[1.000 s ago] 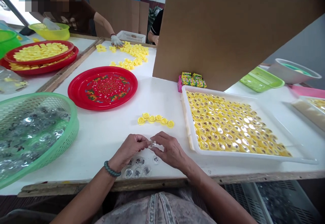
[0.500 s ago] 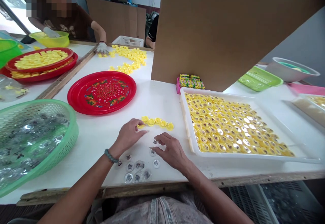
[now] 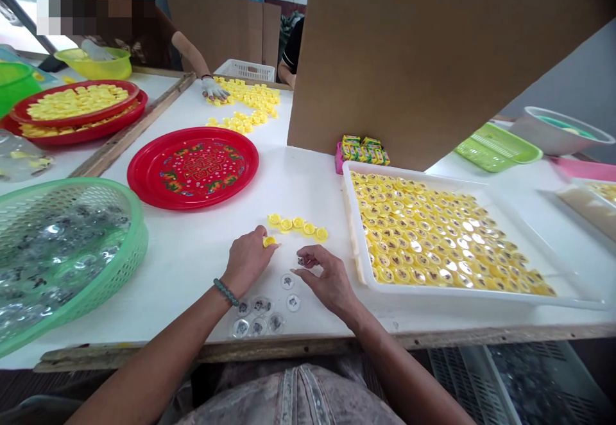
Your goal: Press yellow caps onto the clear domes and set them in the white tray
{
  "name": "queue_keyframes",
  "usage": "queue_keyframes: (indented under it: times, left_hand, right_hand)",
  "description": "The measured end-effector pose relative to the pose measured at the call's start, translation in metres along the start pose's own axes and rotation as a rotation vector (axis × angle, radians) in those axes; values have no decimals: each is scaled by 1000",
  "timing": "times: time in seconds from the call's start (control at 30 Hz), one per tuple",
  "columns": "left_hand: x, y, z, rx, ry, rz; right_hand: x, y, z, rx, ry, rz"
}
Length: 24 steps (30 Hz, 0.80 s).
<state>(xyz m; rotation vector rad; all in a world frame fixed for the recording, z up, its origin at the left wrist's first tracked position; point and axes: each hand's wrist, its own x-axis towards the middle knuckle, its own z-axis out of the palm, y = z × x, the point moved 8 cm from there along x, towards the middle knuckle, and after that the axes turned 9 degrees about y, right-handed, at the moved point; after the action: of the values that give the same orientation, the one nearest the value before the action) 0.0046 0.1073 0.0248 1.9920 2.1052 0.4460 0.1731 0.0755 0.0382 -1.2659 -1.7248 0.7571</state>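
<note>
My left hand [image 3: 246, 258] pinches a small round yellow piece [image 3: 269, 241] between thumb and fingers. Opposite it, my right hand [image 3: 327, 278] grips a clear disc with a dark printed figure [image 3: 301, 260] at its fingertips. A short row of yellow pieces [image 3: 298, 223] lies just beyond both hands. Two clear discs [image 3: 287, 281] rest flat beside my right thumb, and several more clear discs [image 3: 258, 327] are grouped near the table's front edge, by my left wrist.
On the right stands a white tray [image 3: 357, 245] of yellow pieces with discs. At left are a red tray [image 3: 192, 199] and a green basket [image 3: 137, 235] of clear discs. A cardboard sheet [image 3: 409, 59] rises behind. Across the table, a co-worker's gloved hand [image 3: 215, 89] touches yellow pieces.
My left hand has drawn a yellow piece back from the row. My right hand has lifted a clear disc off the table. The co-worker's gloved hand has moved right.
</note>
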Motion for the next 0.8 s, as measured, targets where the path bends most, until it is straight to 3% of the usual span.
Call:
queue_keyframes:
  times: [0.17, 0.23, 0.33, 0.47, 0.63, 0.8]
  left_hand:
    - [-15, -1, -4, -67, -64, -86]
    - [-15, -3, -10, -129, -82, -61]
    - [-11, 0, -15, -280, -152, 119]
    - [-7, 6, -4, -467, -274, 315]
    - [-6, 13, 17, -458, -247, 332]
    - [-13, 11, 17, -347, -144, 238]
  right_hand:
    - [-2, -2, -6, 13, 2, 14]
    - [-3, -2, -9, -25, 4, 22]
    - [-3, -1, -8, -126, -15, 26]
    - [0, -2, 4, -241, -42, -5]
    - [2, 0, 14, -285, -68, -24]
    - [0, 8, 7, -291, -65, 30]
